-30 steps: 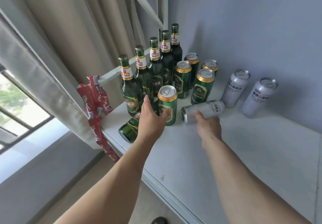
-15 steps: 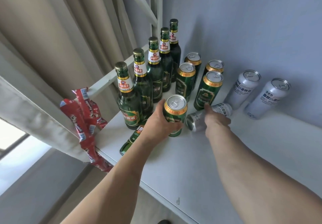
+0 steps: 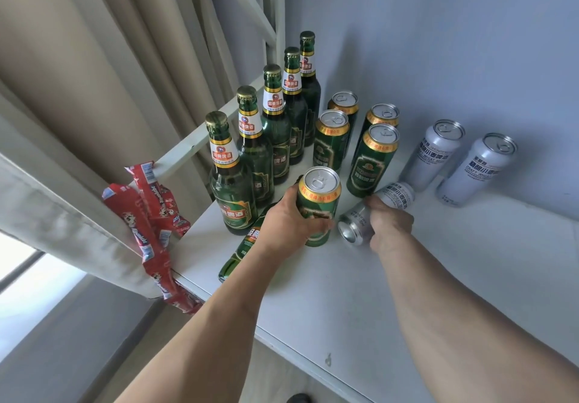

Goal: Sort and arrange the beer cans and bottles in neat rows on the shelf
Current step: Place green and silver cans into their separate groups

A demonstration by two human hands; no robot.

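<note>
Both hands are busy on the white shelf point(image 3: 360, 293) here. The left hand point(image 3: 289, 225) is wrapped around an upright green beer can point(image 3: 318, 207) near the shelf's front-left part, fingers curled round its lower half so most of the label there is covered. The right hand point(image 3: 390, 225) grips a silver can lying on its side point(image 3: 376, 211), base end facing the camera; the hand hides the middle of it, so only the base and a bit of printed text show. Under the left wrist there's a green bottle lying down point(image 3: 239, 254), bottom end toward the shelf's front edge, and its neck is hidden behind the hand and can. Along the left edge a row of five upright green bottles point(image 3: 275, 127) runs back to the rear corner, the far ones overlapping so their labels are hard to read. Beside them are four upright green cans point(image 3: 372, 161) in two pairs, the rear two mostly blocked. Two upright silver cans point(image 3: 434, 155) stand by the back wall. A red snack wrapper strip point(image 3: 150, 214) hangs off the left edge against the curtain point(image 3: 78, 89), print too small to read.
</note>
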